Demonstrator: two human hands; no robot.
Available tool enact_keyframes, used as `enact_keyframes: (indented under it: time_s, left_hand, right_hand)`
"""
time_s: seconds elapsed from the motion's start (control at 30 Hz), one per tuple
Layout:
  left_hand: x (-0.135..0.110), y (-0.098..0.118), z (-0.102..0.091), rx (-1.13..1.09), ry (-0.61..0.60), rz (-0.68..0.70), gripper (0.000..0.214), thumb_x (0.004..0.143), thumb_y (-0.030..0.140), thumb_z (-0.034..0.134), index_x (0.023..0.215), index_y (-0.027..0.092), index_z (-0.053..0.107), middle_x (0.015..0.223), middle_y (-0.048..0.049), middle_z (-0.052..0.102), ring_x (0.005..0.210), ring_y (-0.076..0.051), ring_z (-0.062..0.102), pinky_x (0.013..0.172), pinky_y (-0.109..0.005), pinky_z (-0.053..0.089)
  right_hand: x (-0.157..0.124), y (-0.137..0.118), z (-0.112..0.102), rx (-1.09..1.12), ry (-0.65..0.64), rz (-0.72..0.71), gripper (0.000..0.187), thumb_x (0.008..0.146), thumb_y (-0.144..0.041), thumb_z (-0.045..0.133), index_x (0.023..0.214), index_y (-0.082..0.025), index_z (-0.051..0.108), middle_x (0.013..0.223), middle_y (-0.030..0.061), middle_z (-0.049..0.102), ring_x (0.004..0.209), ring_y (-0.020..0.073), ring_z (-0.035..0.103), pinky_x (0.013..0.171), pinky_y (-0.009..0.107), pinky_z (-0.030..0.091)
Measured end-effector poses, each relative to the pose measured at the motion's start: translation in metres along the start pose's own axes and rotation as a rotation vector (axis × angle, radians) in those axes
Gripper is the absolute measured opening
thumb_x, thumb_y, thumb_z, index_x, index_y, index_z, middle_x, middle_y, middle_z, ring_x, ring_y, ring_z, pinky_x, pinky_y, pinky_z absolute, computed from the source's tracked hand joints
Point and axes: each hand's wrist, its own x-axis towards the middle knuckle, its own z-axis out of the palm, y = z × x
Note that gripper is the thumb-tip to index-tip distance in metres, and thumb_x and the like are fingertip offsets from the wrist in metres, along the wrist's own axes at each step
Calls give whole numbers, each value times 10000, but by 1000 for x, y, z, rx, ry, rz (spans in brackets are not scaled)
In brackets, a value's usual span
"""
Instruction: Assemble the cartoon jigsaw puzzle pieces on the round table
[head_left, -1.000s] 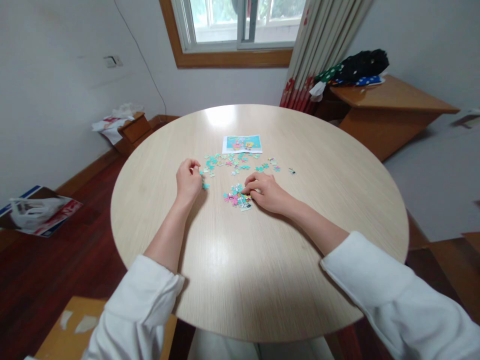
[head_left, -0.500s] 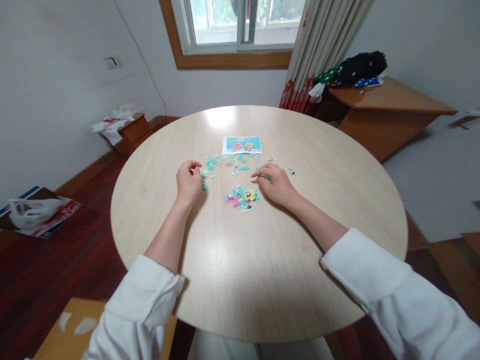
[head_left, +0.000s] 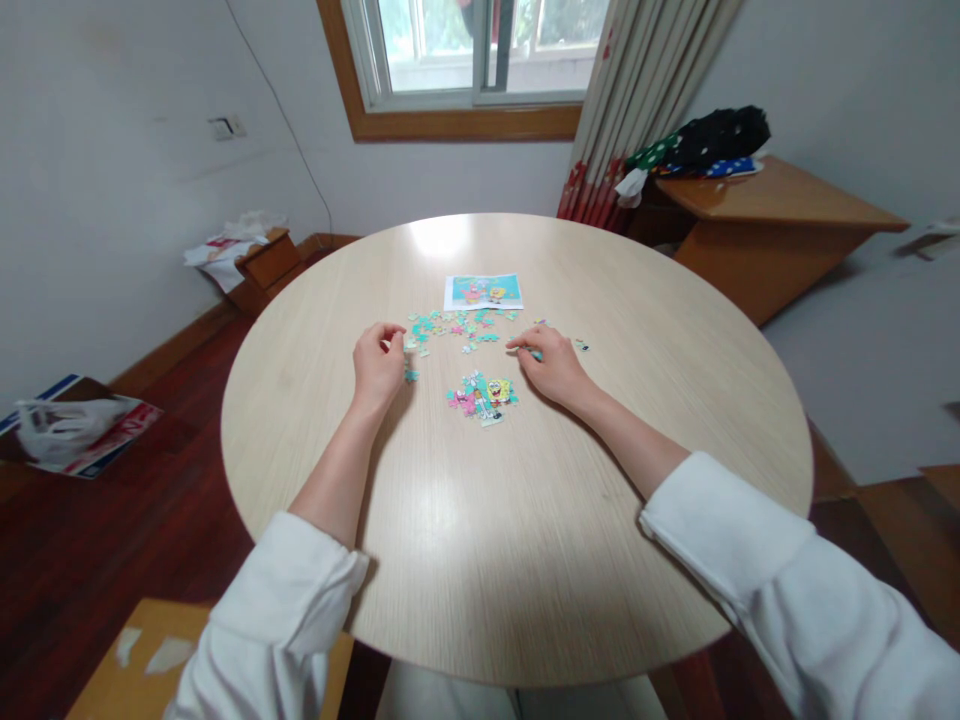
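A partly joined jigsaw puzzle point(head_left: 480, 398) with pink, yellow and turquoise cartoon figures lies on the table between my hands. Beyond it, loose puzzle pieces point(head_left: 450, 324) are scattered, mostly turquoise. My left hand point(head_left: 379, 362) rests at the left of the pieces, fingers curled in toward the thumb; whatever its fingertips may hold is too small to make out. At the right, my right hand point(head_left: 551, 365) lies palm down with its index finger stretched out, over a few turquoise pieces partly hidden under it. A picture card point(head_left: 484, 292) with the same figures lies behind the loose pieces.
The round wooden table point(head_left: 450, 560) fills the middle. A few stray pieces point(head_left: 582, 345) lie right of my right hand. A brown side table point(head_left: 780, 195) bearing dark cloth stands at the right by the curtain point(head_left: 645, 110). A cardboard box point(head_left: 135, 660) is at lower left.
My right hand has shifted very slightly to the right. My left hand and the joined puzzle look unchanged; the view itself has moved a little.
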Motion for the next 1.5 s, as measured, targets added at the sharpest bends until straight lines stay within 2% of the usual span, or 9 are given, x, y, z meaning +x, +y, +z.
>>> enact_keyframes:
  time_s: [0.23, 0.4, 0.63, 1.07, 1.23, 1.37, 1.5]
  left_hand:
    - [0, -4, 2, 5, 5, -2, 136, 795, 124, 491, 698, 190, 559, 709, 3, 557, 678, -145, 509, 686, -278, 383]
    - [1, -4, 3, -11, 1, -24, 185, 807, 108, 461, 659, 213, 497, 689, 8, 534, 678, -151, 503, 683, -288, 377]
    - [0, -2, 2, -14, 5, -30, 180, 792, 105, 461, 650, 210, 492, 680, 11, 532, 694, -154, 501, 695, -282, 381]
    - [-1, 1, 1, -40, 11, -38, 236, 771, 55, 409, 602, 218, 435, 615, 14, 476, 644, -155, 475, 648, -283, 361]
    - [-1, 0, 0, -45, 17, -42, 239, 768, 60, 397, 598, 226, 428, 616, 12, 488, 656, -162, 486, 649, -290, 364]
    - [0, -2, 0, -43, 20, -29, 225, 758, 62, 399, 604, 221, 437, 624, 9, 488, 664, -161, 487, 652, -284, 368]
    - [0, -2, 0, -47, 27, -28, 205, 758, 75, 416, 617, 218, 453, 638, 9, 502, 668, -160, 482, 660, -278, 378]
  right_hand:
    - [3, 2, -1, -13, -17, 25, 281, 821, -151, 470, 890, -196, 739, 950, 104, 658, 949, 252, 579, 876, 432, 412]
    - [15, 13, 1, -56, 77, 104, 282, 817, -154, 477, 898, -198, 744, 995, 121, 665, 996, 282, 565, 913, 473, 377]
    - [30, 23, 5, -91, 164, 136, 285, 810, -132, 463, 879, -196, 732, 994, 130, 657, 1011, 291, 548, 925, 483, 345]
    - [35, 33, 1, -60, 234, 205, 401, 779, -83, 373, 940, -193, 723, 1028, 114, 672, 1009, 257, 578, 911, 445, 408]
    - [35, 41, -11, -73, 279, 237, 431, 760, -66, 344, 935, -189, 719, 1020, 118, 662, 1008, 259, 577, 915, 462, 390]
    - [32, 57, -28, -122, 349, 278, 413, 740, -54, 361, 904, -177, 719, 1001, 128, 661, 1019, 281, 564, 932, 520, 357]
    - [29, 70, -37, -129, 371, 325, 413, 737, -56, 351, 881, -181, 717, 975, 112, 659, 998, 262, 574, 944, 516, 365]
